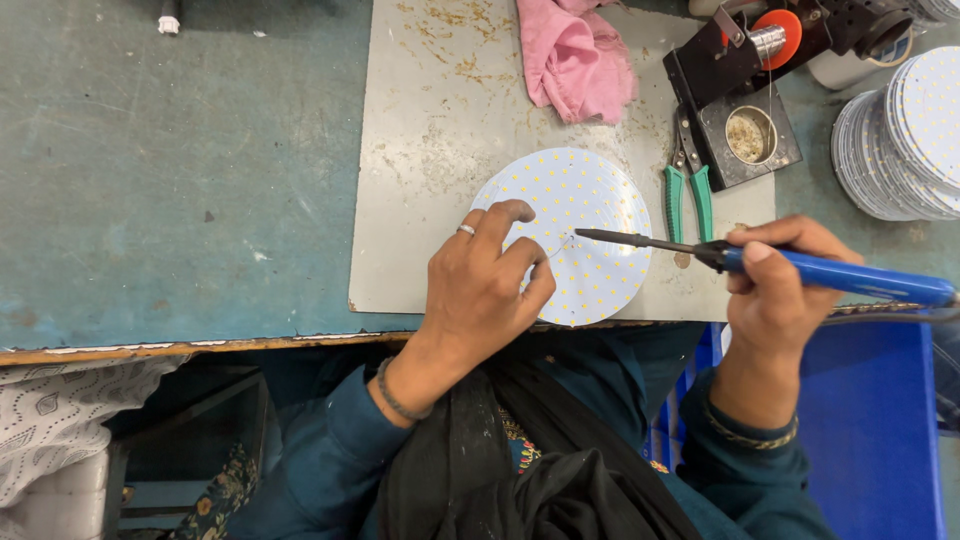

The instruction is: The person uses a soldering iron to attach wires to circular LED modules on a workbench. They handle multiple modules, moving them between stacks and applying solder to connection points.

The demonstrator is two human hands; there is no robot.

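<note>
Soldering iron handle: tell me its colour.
Blue, on the soldering iron held in the right hand; clearest in the head view.
</note>
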